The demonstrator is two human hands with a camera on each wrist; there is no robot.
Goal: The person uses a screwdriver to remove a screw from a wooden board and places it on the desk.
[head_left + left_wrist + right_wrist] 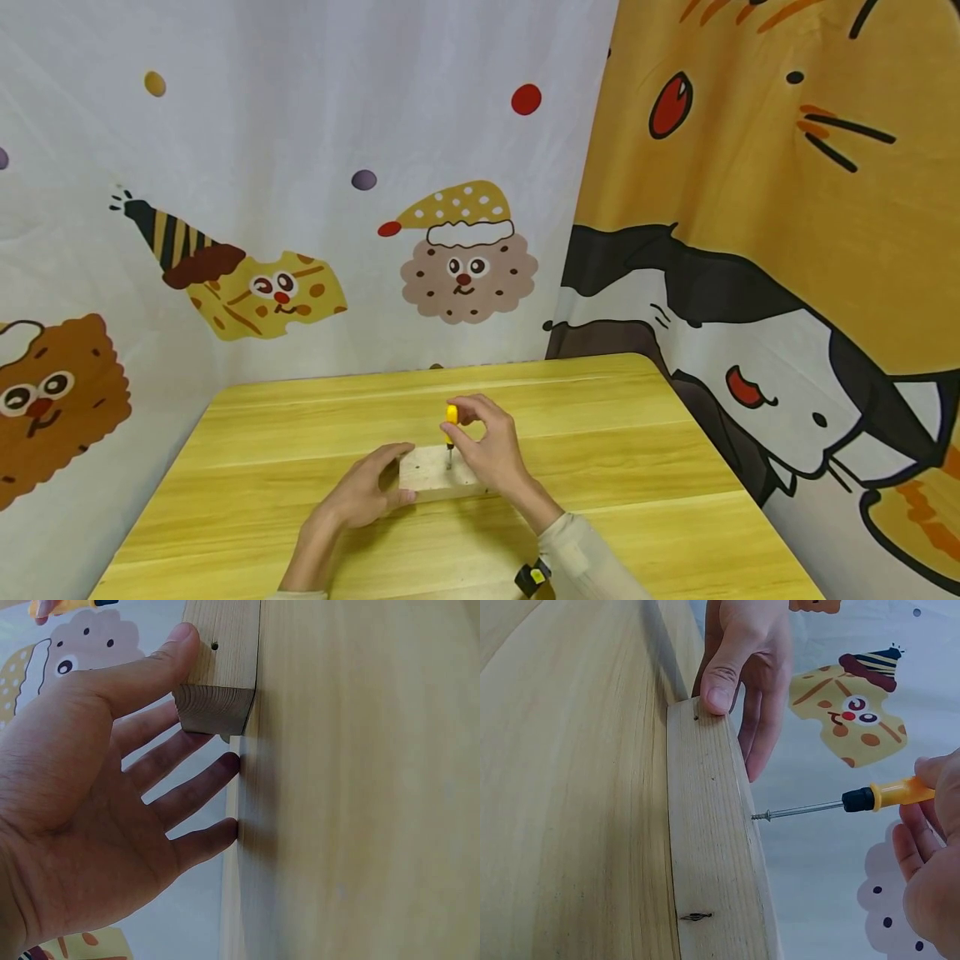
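A pale wooden block (423, 477) lies on the table in front of me. My left hand (360, 493) grips its left end, the thumb on the near side and fingers round the far side; the left wrist view shows the thumb by a small hole in the wood. My right hand (497, 450) pinches the yellow handle of a screwdriver (892, 795), held upright above the block. At the screwdriver's tip, a screw (760, 817) stands partly out of the block's upper face, its head and some thread visible.
The yellow wood-grain table (600, 442) extends round the block on all sides. Behind and to the right hangs a curtain (292, 125) with cartoon prints. A small black-and-yellow device (532, 577) shows beside the right sleeve.
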